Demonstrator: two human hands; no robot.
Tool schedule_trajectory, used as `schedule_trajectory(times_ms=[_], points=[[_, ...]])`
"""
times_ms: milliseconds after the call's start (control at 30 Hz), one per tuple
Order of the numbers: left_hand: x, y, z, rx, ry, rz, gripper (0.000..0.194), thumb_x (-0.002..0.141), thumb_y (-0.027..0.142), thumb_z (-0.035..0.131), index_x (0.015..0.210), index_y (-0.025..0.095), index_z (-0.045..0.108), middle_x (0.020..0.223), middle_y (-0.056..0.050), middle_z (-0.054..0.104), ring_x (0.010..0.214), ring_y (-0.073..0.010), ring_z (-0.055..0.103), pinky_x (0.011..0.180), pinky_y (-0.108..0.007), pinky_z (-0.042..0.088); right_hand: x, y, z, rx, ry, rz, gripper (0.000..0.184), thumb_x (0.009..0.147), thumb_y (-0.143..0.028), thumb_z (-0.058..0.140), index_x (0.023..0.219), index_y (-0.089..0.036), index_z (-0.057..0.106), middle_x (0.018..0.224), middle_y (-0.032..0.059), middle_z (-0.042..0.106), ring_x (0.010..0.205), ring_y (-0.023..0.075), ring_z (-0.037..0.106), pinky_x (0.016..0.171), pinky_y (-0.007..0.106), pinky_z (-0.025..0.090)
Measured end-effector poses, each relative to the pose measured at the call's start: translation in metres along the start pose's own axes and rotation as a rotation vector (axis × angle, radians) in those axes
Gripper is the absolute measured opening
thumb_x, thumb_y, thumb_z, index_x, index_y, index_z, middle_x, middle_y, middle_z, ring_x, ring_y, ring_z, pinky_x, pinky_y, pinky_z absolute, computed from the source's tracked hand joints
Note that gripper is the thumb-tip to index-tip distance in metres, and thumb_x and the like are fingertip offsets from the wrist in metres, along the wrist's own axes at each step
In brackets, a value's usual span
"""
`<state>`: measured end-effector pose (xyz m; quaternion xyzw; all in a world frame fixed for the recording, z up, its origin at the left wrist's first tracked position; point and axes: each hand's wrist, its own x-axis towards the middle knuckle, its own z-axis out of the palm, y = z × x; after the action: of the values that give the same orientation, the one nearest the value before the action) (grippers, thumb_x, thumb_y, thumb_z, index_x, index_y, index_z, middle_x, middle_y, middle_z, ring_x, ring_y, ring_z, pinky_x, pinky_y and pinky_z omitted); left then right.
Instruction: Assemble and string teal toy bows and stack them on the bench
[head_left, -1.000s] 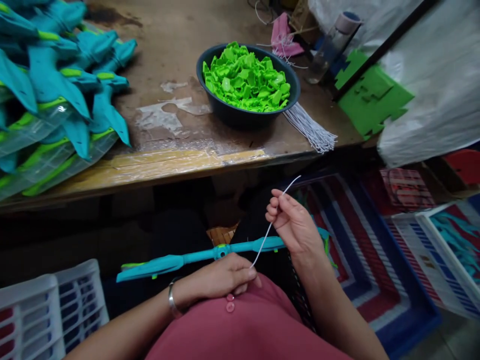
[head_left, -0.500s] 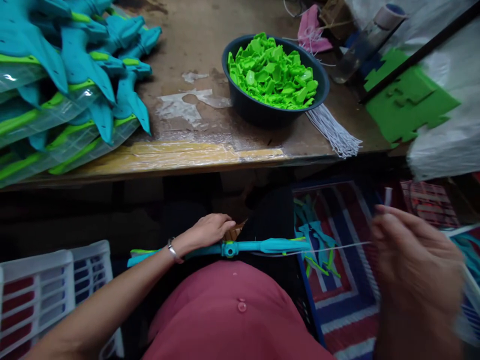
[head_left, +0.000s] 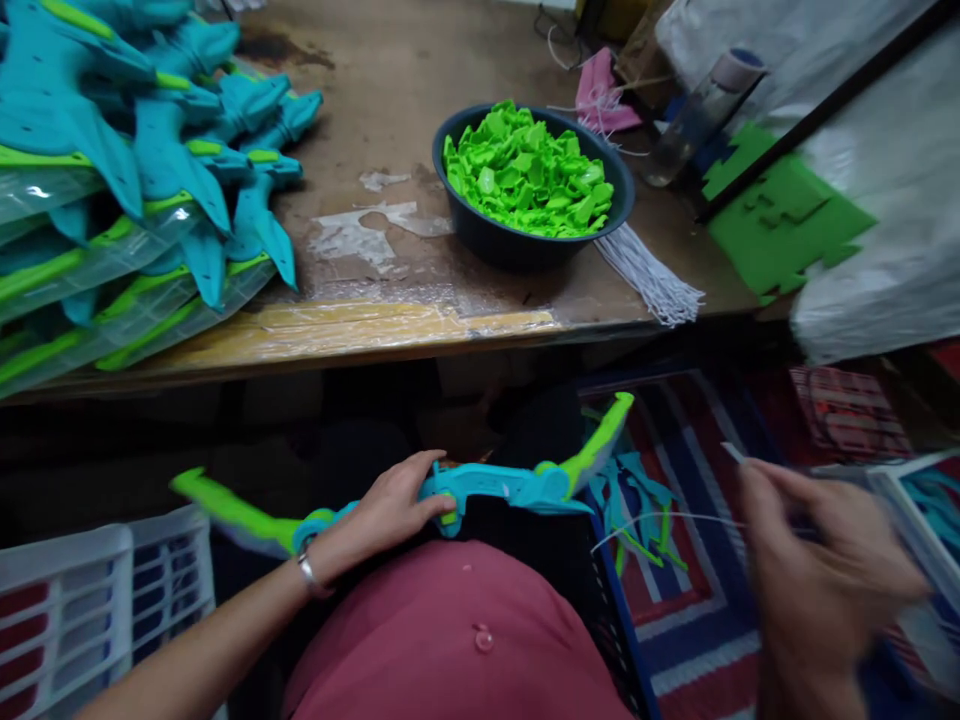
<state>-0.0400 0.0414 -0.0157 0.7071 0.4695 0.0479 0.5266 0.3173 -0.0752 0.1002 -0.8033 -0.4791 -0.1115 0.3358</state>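
On my lap lies a teal and green toy bow (head_left: 517,485). My left hand (head_left: 386,510) grips its middle, fingers closed round the handle. A thin white string (head_left: 660,520) runs from the bow's right limb to my right hand (head_left: 817,585), which is blurred and pinches the string's end out to the right. On the wooden table (head_left: 390,330) in front stands a dark bowl (head_left: 495,240) heaped with small green plastic parts (head_left: 529,170), with a bundle of white strings (head_left: 649,275) beside it.
Bagged teal and green bows (head_left: 127,190) are stacked on the table's left. A green foam piece (head_left: 780,215), a bottle (head_left: 697,115) and a white sack (head_left: 885,190) sit at right. A white crate (head_left: 90,600) is at lower left; a blue crate (head_left: 705,640) with more bows is at right.
The bow has turned in my left hand, so its green limbs now show. My right hand stays out to the right with the string, which now hangs slack.
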Motion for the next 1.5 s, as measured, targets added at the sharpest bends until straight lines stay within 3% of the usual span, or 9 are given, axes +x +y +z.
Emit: schedule_trajectory(times_ms=[100, 167, 367, 567, 700, 867, 1033, 1500], points=[[-0.002, -0.009, 0.007, 0.089, 0.086, 0.030, 0.067, 0.093, 0.046, 0.059, 0.149, 0.011, 0.048, 0.147, -0.020, 0.057, 0.133, -0.0364, 0.057, 0.113, -0.050, 0.043, -0.006, -0.010, 0.023, -0.021, -0.028, -0.189, 0.018, 0.097, -0.040, 0.065, 0.091, -0.026, 0.073, 0.070, 0.0022, 0.063, 0.062, 0.0195, 0.054, 0.069, 0.038, 0.044], [0.000, -0.018, 0.014, 0.078, 0.073, 0.044, 0.063, 0.094, 0.046, 0.057, 0.146, 0.012, 0.050, 0.144, -0.019, 0.061, 0.130, -0.0355, 0.060, 0.112, -0.050, 0.046, -0.012, -0.012, 0.039, 0.018, -0.077, -0.217, 0.018, 0.099, -0.035, 0.064, 0.092, -0.022, 0.073, 0.070, 0.0005, 0.063, 0.060, 0.0164, 0.054, 0.066, 0.034, 0.043], [0.003, -0.038, 0.031, 0.096, 0.118, 0.218, 0.044, 0.098, 0.044, 0.054, 0.136, 0.024, 0.060, 0.134, -0.010, 0.069, 0.121, -0.0286, 0.068, 0.105, -0.042, 0.055, -0.021, 0.005, 0.083, 0.114, -0.227, -0.180, 0.020, 0.101, -0.028, 0.055, 0.086, -0.020, 0.066, 0.082, 0.0036, 0.066, 0.078, 0.0181, 0.063, 0.072, 0.030, 0.047], [-0.003, -0.048, 0.043, 0.292, 0.268, 0.323, 0.046, 0.099, 0.045, 0.054, 0.140, 0.026, 0.059, 0.131, -0.009, 0.071, 0.120, -0.0312, 0.069, 0.098, -0.044, 0.060, 0.000, 0.021, 0.135, 0.088, -0.130, -0.121, 0.025, 0.101, -0.029, 0.047, 0.084, -0.020, 0.063, 0.085, 0.0063, 0.064, 0.080, 0.0207, 0.061, 0.074, 0.032, 0.046], [-0.007, -0.057, 0.051, 0.369, 0.321, 0.328, 0.049, 0.099, 0.046, 0.053, 0.145, 0.028, 0.054, 0.135, -0.010, 0.069, 0.122, -0.0327, 0.068, 0.094, -0.044, 0.062, 0.013, 0.026, 0.155, 0.075, -0.109, -0.100, 0.024, 0.098, -0.029, 0.046, 0.082, -0.021, 0.061, 0.085, 0.0079, 0.064, 0.084, 0.0232, 0.060, 0.079, 0.035, 0.046], [-0.008, -0.065, 0.058, 0.390, 0.376, 0.350, 0.051, 0.099, 0.049, 0.053, 0.145, 0.028, 0.054, 0.135, -0.012, 0.068, 0.120, -0.0321, 0.069, 0.092, -0.042, 0.063, 0.020, 0.031, 0.166, 0.085, -0.111, -0.089, 0.022, 0.097, -0.029, 0.044, 0.086, -0.021, 0.062, 0.090, 0.0101, 0.068, 0.089, 0.0242, 0.062, 0.083, 0.036, 0.048], [-0.009, -0.064, 0.060, 0.409, 0.384, 0.354, 0.052, 0.100, 0.050, 0.053, 0.146, 0.028, 0.053, 0.134, -0.013, 0.067, 0.120, -0.0320, 0.069, 0.091, -0.042, 0.063, 0.026, 0.032, 0.171, 0.090, -0.121, -0.060, 0.024, 0.095, -0.031, 0.045, 0.084, -0.020, 0.064, 0.086, 0.0093, 0.070, 0.083, 0.0231, 0.065, 0.079, 0.034, 0.049], [-0.012, -0.057, 0.061, 0.447, 0.450, 0.425, 0.050, 0.101, 0.048, 0.052, 0.146, 0.027, 0.053, 0.124, -0.012, 0.070, 0.109, -0.0295, 0.074, 0.082, -0.037, 0.065, 0.037, 0.026, 0.159, 0.008, -0.156, -0.037, 0.021, 0.087, -0.028, 0.048, 0.078, -0.020, 0.065, 0.081, 0.0079, 0.072, 0.076, 0.0219, 0.065, 0.074, 0.031, 0.047]])
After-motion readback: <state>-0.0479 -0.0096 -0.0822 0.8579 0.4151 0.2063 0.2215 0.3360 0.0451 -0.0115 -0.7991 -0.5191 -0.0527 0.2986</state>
